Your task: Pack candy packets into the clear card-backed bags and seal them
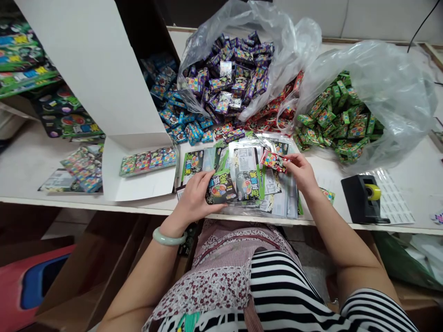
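My left hand (197,197), with a pale green bangle on its wrist, is closed around a black and green printed packet (221,186) near the table's front edge. My right hand (302,171) pinches the right end of a small red box (274,161). Between and beneath both hands lies a spread of flat printed packets (247,182) and clear plastic sleeves. Just behind them are loose blue boxes (194,133), red boxes (266,121) and a purple box (234,135).
Clear bags hold purple boxes (242,78) and green boxes (356,120) at the back. A white carton (138,180) with a row of small boxes stands left. A tape dispenser (360,200) and a label sheet (394,198) lie right.
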Tool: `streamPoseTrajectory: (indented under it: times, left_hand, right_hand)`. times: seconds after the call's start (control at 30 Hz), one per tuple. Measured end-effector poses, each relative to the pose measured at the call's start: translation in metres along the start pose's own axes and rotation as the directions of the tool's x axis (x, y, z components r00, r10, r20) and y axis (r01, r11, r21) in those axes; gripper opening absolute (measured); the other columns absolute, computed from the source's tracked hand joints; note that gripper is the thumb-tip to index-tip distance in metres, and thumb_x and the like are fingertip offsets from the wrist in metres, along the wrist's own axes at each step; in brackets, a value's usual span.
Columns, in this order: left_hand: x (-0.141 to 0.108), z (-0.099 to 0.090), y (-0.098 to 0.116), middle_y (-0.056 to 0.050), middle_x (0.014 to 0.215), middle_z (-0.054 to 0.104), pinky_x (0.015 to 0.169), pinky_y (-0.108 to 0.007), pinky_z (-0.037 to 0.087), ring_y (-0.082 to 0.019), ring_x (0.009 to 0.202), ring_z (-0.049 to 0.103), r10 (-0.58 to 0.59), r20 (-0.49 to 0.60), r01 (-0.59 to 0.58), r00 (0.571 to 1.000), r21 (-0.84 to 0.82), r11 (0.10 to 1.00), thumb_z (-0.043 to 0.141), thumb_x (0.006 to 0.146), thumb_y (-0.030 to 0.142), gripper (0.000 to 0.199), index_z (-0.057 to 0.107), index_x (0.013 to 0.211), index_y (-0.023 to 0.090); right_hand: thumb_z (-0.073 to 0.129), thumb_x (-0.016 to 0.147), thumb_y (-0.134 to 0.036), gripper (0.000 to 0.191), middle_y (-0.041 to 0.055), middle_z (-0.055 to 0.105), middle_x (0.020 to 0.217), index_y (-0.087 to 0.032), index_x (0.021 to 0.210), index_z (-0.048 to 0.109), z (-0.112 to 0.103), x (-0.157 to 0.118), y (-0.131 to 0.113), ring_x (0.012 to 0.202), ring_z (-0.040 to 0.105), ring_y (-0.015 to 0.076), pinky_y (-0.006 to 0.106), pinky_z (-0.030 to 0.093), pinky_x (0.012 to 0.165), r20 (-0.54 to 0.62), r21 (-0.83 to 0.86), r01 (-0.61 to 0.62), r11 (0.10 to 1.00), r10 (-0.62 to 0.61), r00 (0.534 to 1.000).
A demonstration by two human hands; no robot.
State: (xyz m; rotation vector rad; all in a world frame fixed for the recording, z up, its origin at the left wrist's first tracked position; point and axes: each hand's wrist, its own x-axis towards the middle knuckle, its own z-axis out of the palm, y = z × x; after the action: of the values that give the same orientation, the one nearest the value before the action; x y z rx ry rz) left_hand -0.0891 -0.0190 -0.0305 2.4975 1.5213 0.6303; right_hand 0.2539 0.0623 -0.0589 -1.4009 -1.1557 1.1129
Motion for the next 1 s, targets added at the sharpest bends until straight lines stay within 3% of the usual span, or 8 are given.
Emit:
streamPoseTrajectory:
  times: [0.1, 0.17, 0.3, 0.4, 0.5, 0.6, 0.8, 1.0]
  left_hand:
    - [0.001, 0.005, 0.0, -0.019, 0.131, 0.051, 0.105, -0.054, 0.047, -0.037, 0.123, 0.053, 0.002, -0.005, -0.002, 1.0, 0.01, 1.0, 0.076, 0.073, 0.06, 0.098, 0.032, 0.15, 0.017]
    - [0.002, 0.007, 0.001, -0.02, 0.132, 0.051, 0.104, -0.053, 0.047, -0.037, 0.123, 0.052, 0.004, 0.005, -0.004, 1.0, 0.009, 1.0, 0.076, 0.073, 0.059, 0.098, 0.033, 0.149, 0.016]
    - [0.005, 0.01, 0.004, -0.02, 0.132, 0.051, 0.104, -0.054, 0.046, -0.037, 0.123, 0.052, 0.0, 0.052, 0.0, 0.999, -0.01, 1.0, 0.076, 0.073, 0.058, 0.097, 0.033, 0.149, 0.016]
    - [0.008, 0.012, 0.007, -0.02, 0.132, 0.051, 0.105, -0.054, 0.045, -0.038, 0.124, 0.051, 0.006, 0.079, -0.004, 0.997, -0.022, 1.0, 0.078, 0.071, 0.058, 0.098, 0.034, 0.148, 0.016]
    - [0.011, 0.014, 0.01, -0.02, 0.133, 0.051, 0.106, -0.055, 0.044, -0.038, 0.125, 0.051, 0.0, 0.088, 0.003, 0.996, -0.037, 0.999, 0.079, 0.07, 0.056, 0.101, 0.033, 0.149, 0.016]
    - [0.013, 0.015, 0.012, -0.02, 0.133, 0.051, 0.107, -0.055, 0.043, -0.038, 0.125, 0.051, 0.003, 0.084, 0.0, 0.996, -0.044, 0.999, 0.079, 0.069, 0.057, 0.101, 0.033, 0.149, 0.016]
    - [0.019, 0.018, 0.015, -0.02, 0.133, 0.05, 0.108, -0.054, 0.042, -0.037, 0.125, 0.051, 0.09, 0.067, -0.084, 0.994, -0.088, 0.993, 0.076, 0.072, 0.057, 0.1, 0.033, 0.15, 0.014]
    - [0.017, 0.019, 0.016, -0.022, 0.135, 0.05, 0.107, -0.055, 0.042, -0.038, 0.125, 0.05, 0.138, 0.109, -0.124, 0.984, -0.121, 0.985, 0.073, 0.072, 0.065, 0.101, 0.034, 0.15, 0.013]
  right_hand:
    - [0.071, 0.071, -0.051, 0.033, 0.0003, 0.063, 0.073, -0.023, 0.08, 0.057, -0.007, -0.018, 0.008, 0.067, 0.06, 0.0178, 0.036, 0.054, 0.067, 0.036, -0.203, 0.003, 0.979, 0.005, 0.999]
    - [0.066, 0.079, -0.052, 0.031, 0.0051, 0.066, 0.081, -0.022, 0.082, 0.059, -0.011, -0.029, 0.007, 0.075, 0.064, 0.0219, 0.041, 0.055, 0.073, 0.15, -0.41, 0.132, 0.902, -0.076, 0.986]
    - [0.069, 0.082, -0.047, 0.051, 0.0171, 0.059, 0.133, -0.022, 0.125, 0.059, -0.015, -0.029, -0.005, 0.126, 0.052, 0.0353, 0.057, 0.044, 0.101, 0.444, -0.647, 0.538, 0.54, -0.307, 0.842]
    - [0.079, 0.073, -0.044, 0.085, 0.0178, 0.043, 0.152, -0.025, 0.147, 0.041, -0.013, -0.013, -0.011, 0.142, 0.036, 0.0401, 0.063, 0.036, 0.107, 0.572, -0.688, 0.61, 0.393, -0.223, 0.789]
    - [0.077, 0.073, -0.039, 0.079, 0.0174, 0.052, 0.141, -0.023, 0.144, 0.046, -0.01, -0.005, -0.016, 0.133, 0.047, 0.0382, 0.06, 0.039, 0.105, 0.593, -0.667, 0.626, 0.403, -0.22, 0.774]
    - [0.076, 0.075, -0.039, 0.076, 0.0159, 0.053, 0.133, -0.023, 0.143, 0.047, -0.007, -0.018, -0.028, 0.126, 0.051, 0.036, 0.057, 0.043, 0.104, 0.554, -0.576, 0.667, 0.473, -0.375, 0.744]
    - [0.073, 0.082, -0.04, 0.074, 0.0172, 0.051, 0.134, -0.023, 0.147, 0.042, 0.005, -0.054, -0.063, 0.123, 0.05, 0.0353, 0.055, 0.044, 0.104, 0.746, -0.401, 0.841, 0.362, -0.404, 0.53]
    - [0.073, 0.083, -0.04, 0.069, 0.0183, 0.051, 0.135, -0.019, 0.143, 0.046, 0.016, -0.051, -0.068, 0.12, 0.051, 0.0348, 0.055, 0.047, 0.1, 0.838, -0.349, 0.886, 0.306, -0.321, 0.441]
